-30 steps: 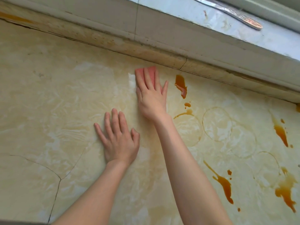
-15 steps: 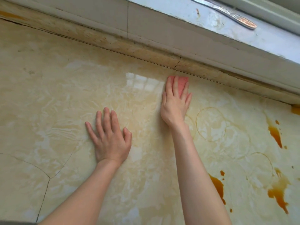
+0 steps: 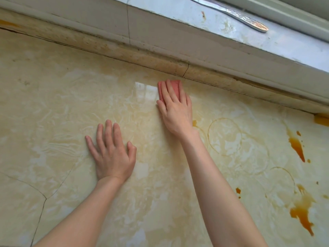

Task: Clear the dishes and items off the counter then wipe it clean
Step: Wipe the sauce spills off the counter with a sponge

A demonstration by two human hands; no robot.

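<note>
A pink sponge (image 3: 176, 85) lies flat on the beige marble counter (image 3: 53, 104), close to the back ledge. My right hand (image 3: 176, 113) presses down on it, fingers spread over its top, so only its far end and left edge show. My left hand (image 3: 112, 154) rests palm-down on the counter to the left and nearer to me, fingers apart and holding nothing. The surface around the sponge looks wet and shiny.
Orange-brown spills (image 3: 296, 146) (image 3: 302, 216) and ring marks (image 3: 225, 136) cover the counter's right side. A raised stained ledge (image 3: 124, 49) runs along the back. A metal utensil handle (image 3: 247, 20) lies on the sill above. A crack (image 3: 44, 196) crosses the counter at the lower left.
My right hand swept the sponge right over an orange stain near the back ledge, which is gone, then came back a little left. My left hand stayed flat.
</note>
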